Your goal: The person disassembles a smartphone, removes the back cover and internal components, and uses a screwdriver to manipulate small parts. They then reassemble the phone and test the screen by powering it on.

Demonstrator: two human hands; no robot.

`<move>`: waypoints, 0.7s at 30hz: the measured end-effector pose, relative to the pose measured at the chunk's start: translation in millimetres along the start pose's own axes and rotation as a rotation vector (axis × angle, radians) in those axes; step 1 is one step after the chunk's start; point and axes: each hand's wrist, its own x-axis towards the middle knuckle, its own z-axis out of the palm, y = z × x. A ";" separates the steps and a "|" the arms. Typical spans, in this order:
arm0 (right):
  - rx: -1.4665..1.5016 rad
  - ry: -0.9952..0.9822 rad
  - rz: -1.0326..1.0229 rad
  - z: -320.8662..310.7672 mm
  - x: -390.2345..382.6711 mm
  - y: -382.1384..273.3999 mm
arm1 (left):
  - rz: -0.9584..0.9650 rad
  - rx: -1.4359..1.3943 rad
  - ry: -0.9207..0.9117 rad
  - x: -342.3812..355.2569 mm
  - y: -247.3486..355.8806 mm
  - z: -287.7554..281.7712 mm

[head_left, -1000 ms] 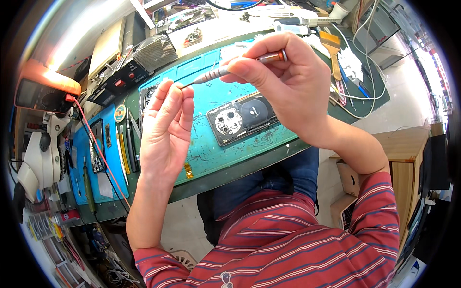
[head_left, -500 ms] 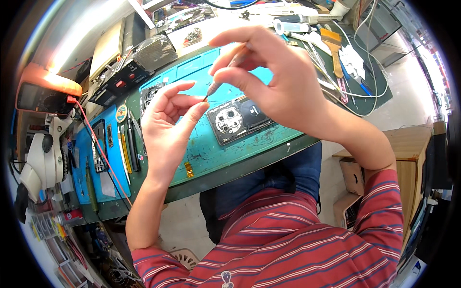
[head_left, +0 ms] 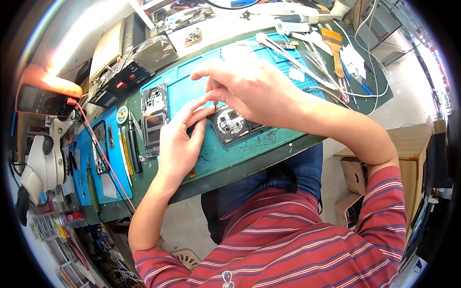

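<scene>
A black phone (head_left: 232,124) with its back cover off lies on the blue-green work mat (head_left: 230,150), its round camera cluster facing up. My right hand (head_left: 261,93) is closed round a slim screwdriver (head_left: 215,102), held upright. The driver's tip comes down at the phone's upper left corner; whether it touches a screw is too small to see. My left hand (head_left: 178,144) reaches in from the left, fingers stretched and thumb apart, fingertips at that same corner beside the tip. My right hand and forearm cover the phone's right part.
Left of my left hand lies another opened phone frame (head_left: 154,120). Beyond it are several pens and tools (head_left: 130,146), a solder reel (head_left: 122,114) and an orange multimeter (head_left: 48,89). White sticks (head_left: 293,57), a brush (head_left: 334,50) and cables crowd the right side.
Both hands have come down toward the phone. The screwdriver has gone from a tilt between my left fingertips to upright at the phone's corner, and my left pinch has loosened.
</scene>
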 end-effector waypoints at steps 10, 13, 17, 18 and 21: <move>0.088 -0.126 -0.063 1.9 2.4 4.1 | 0.081 0.063 0.027 1.3 -6.8 -1.1; -0.131 -0.200 -0.008 -4.0 7.3 -0.8 | 0.049 0.069 0.058 2.1 -3.3 -4.5; 0.068 -0.012 0.018 7.4 10.8 -2.0 | 0.075 0.141 0.103 22.1 -8.8 -14.7; 0.096 -0.039 0.053 7.3 4.8 3.4 | 0.075 0.220 0.102 28.7 -9.0 -15.0; 0.025 -0.219 0.199 -8.1 10.1 -4.2 | 0.111 0.359 0.085 49.0 -16.1 -17.1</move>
